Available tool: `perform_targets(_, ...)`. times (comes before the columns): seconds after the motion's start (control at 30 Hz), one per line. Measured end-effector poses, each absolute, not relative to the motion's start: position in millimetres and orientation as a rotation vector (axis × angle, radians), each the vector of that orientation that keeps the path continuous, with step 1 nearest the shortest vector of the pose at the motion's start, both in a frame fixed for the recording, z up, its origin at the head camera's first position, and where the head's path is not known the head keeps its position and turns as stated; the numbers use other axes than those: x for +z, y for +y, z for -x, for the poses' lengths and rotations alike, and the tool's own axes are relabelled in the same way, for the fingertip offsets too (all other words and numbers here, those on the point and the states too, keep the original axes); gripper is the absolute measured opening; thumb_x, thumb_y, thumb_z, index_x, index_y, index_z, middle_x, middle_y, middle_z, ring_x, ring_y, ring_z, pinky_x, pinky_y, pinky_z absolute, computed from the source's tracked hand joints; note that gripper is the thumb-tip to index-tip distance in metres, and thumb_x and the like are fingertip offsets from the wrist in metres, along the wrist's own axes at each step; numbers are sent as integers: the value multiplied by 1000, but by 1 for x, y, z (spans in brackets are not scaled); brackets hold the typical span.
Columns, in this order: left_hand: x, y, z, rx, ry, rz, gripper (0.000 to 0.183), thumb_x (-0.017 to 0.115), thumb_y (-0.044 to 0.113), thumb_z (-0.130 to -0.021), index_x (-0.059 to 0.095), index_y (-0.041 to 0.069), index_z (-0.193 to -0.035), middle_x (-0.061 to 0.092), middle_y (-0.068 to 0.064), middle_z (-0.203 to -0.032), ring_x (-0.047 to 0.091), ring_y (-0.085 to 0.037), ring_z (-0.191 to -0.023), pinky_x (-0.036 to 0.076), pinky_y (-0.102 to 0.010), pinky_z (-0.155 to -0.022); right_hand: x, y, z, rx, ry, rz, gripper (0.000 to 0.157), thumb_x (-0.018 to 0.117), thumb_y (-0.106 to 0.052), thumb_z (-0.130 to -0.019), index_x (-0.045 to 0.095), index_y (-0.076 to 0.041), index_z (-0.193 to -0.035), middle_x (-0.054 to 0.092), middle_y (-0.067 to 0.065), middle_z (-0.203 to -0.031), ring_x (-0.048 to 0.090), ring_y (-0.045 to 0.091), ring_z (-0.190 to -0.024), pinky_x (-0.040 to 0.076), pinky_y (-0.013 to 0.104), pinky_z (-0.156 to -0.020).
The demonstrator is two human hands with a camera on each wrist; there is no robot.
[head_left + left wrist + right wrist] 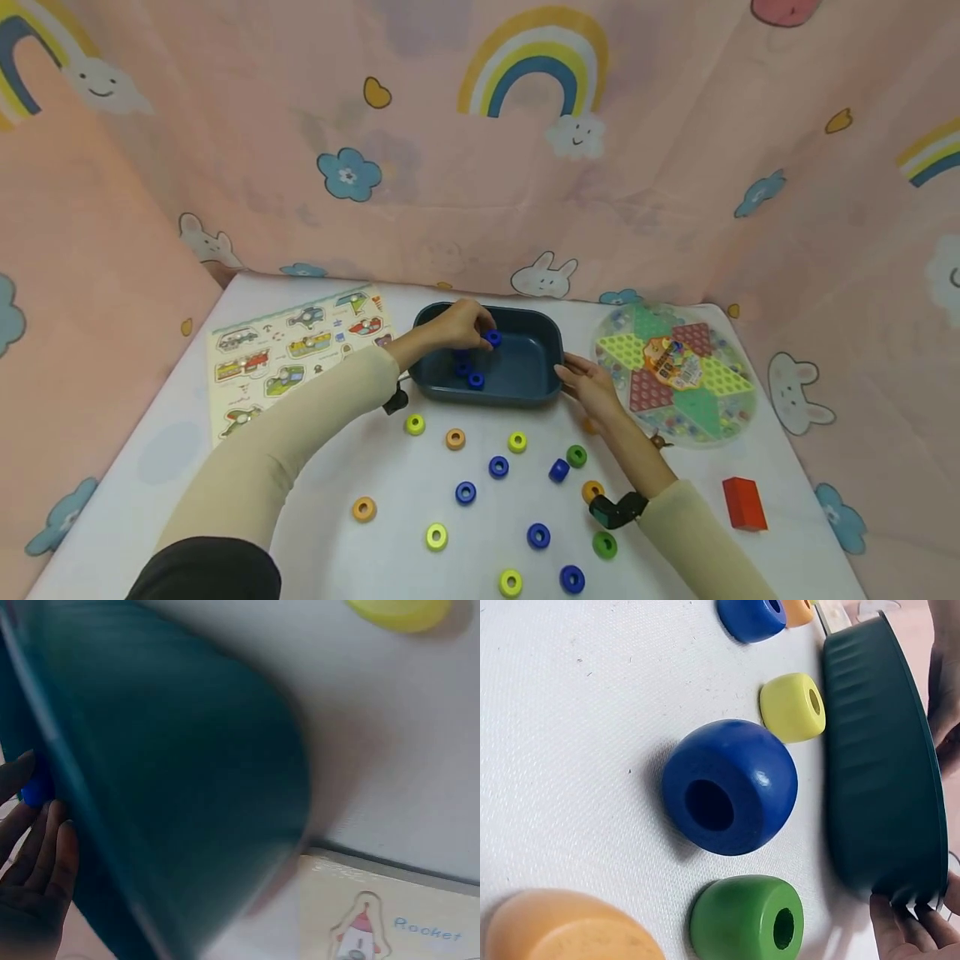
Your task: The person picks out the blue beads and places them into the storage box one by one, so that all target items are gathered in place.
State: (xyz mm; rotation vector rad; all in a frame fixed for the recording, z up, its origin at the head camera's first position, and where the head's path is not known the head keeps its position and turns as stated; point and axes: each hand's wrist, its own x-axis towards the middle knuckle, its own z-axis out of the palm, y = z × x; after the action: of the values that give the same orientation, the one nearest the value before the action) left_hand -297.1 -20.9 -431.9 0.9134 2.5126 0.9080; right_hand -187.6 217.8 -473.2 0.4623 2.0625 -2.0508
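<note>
My left hand [462,324] is over the left half of a dark teal tray [525,396], pinching a blue bead [492,337] between thumb and fingers. In the left wrist view that blue bead [37,789] shows at the fingertips, just past the tray's rim. More blue beads [476,380] lie on the tray floor below the hand. My right hand [590,385] grips the tray's right end, thumb at the rim and fingers against the outer wall, as the right wrist view also shows at the tray wall [885,765].
Loose yellow [437,537], blue [538,536], orange [363,509] and green beads [604,545] are scattered in front of the tray. A picture puzzle board [285,350] lies left, a round game board [675,375] right. A red block [745,503] stands near the right edge.
</note>
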Motion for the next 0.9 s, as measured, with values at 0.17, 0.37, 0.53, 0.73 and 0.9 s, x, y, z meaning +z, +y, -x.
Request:
perform_targets(0.17,-438,-24,297,888,2519,-865,50,79,13,-74,61,0,-118,62,-14,-108,59,-20,-88,49,-26,-74,-471,217,189,-2025,2067,-491,48,55,-11,-94,39,1,-137,44,18,-136,47,28,-119,41,37,-96)
perform_targets(0.37,-433,-35,291,970,2523,-888,47,78,13,-75,62,0,-117,62,-15,-111,61,-24,-93,50,-29,-76,-471,216,189,-2012,2070,-506,47,55,-12,-94,40,0,-137,45,17,-136,48,28,-118,41,37,-96)
perform_targets(0.53,-433,-44,267,1086,2541,-981,39,75,13,-78,63,0,-113,63,-14,-105,60,-26,-89,49,-30,-73,-472,217,190,-2015,2059,-515,48,55,-11,-94,39,0,-138,43,17,-137,47,27,-119,42,36,-96)
perform_targets(0.73,-430,-54,218,1297,2449,-1130,32,74,9,-78,65,4,-108,63,-4,-99,60,-26,-86,52,-36,-74,-471,216,190,-2003,2062,-507,48,54,-12,-94,39,-1,-138,43,16,-137,46,26,-121,41,36,-97)
perform_targets(0.9,-430,-65,176,1287,2235,-1203,29,74,6,-77,68,8,-105,63,2,-97,60,-23,-87,52,-33,-76,-470,217,189,-1999,2060,-519,48,54,-13,-95,39,-2,-138,43,15,-138,46,26,-120,40,36,-97)
